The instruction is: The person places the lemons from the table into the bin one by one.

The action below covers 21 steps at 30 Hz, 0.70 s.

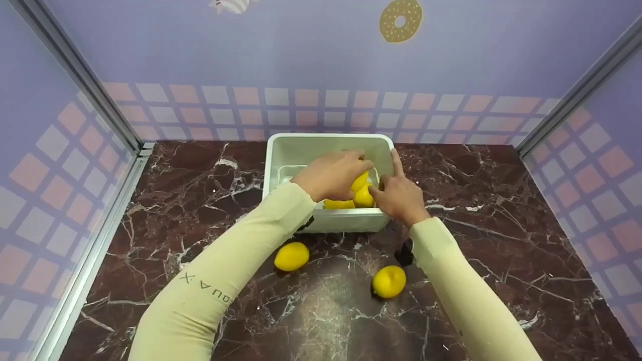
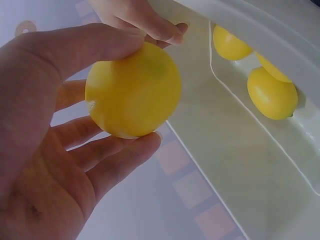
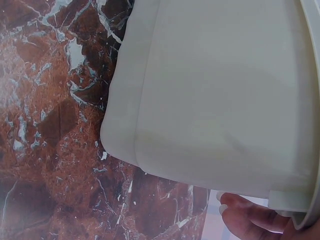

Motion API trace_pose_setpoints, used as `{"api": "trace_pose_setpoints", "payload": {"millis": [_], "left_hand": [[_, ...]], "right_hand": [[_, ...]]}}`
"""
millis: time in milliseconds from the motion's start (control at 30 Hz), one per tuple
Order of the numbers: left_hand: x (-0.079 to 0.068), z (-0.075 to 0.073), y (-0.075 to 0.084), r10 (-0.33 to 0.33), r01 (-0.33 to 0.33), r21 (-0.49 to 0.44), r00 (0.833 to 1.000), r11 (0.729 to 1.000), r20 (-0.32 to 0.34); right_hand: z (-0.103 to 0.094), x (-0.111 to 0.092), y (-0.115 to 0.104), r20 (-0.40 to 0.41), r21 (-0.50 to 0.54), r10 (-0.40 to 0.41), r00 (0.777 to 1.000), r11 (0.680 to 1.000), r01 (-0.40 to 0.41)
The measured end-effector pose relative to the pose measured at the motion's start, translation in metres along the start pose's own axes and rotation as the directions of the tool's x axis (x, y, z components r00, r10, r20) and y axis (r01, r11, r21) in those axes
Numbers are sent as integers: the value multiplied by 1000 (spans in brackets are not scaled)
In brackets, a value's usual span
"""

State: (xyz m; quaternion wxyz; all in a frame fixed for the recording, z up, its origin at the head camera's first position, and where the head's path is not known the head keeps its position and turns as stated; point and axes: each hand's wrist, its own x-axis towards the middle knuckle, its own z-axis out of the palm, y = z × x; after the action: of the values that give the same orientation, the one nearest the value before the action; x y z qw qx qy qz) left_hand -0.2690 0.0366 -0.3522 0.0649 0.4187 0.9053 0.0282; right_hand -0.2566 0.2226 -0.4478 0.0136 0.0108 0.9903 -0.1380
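A white plastic bin (image 1: 346, 221) stands toward the back of the table. Above its inside, my left hand (image 1: 333, 173) holds a lemon (image 2: 135, 92) between thumb and fingers. Several lemons lie on the bin floor, among them one lemon (image 2: 272, 95) near the front wall and another lemon (image 2: 231, 44) beside it in the left wrist view. My right hand (image 1: 401, 198) grips the bin's right rim, its index finger stretched along the side. Fingertips (image 3: 235, 212) show below the rim in the right wrist view.
Two more lemons lie on the dark marbled table in front of the bin: a left lemon (image 1: 292, 256) and a right lemon (image 1: 389, 282), close to the right sleeve (image 1: 466, 286). A patterned back wall (image 1: 321, 60) rises directly behind the bin, with side walls left and right.
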Motion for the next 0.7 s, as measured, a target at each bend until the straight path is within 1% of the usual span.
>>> {"api": "trace_pose_setpoints", "payload": {"millis": [200, 400, 700], "left_hand": [[6, 2, -3, -9, 9, -9, 1000, 1000, 4], [11, 3, -5, -5, 5, -6, 1000, 1000, 1], [19, 3, -8, -19, 19, -8, 999, 1000, 27]], "right_hand": [[-1, -1, 0, -3, 0, -1, 1000, 1000, 1], [0, -1, 0, -13, -8, -9, 1000, 1000, 9], [0, -2, 0, 0, -21, -10, 1000, 1000, 10]]}}
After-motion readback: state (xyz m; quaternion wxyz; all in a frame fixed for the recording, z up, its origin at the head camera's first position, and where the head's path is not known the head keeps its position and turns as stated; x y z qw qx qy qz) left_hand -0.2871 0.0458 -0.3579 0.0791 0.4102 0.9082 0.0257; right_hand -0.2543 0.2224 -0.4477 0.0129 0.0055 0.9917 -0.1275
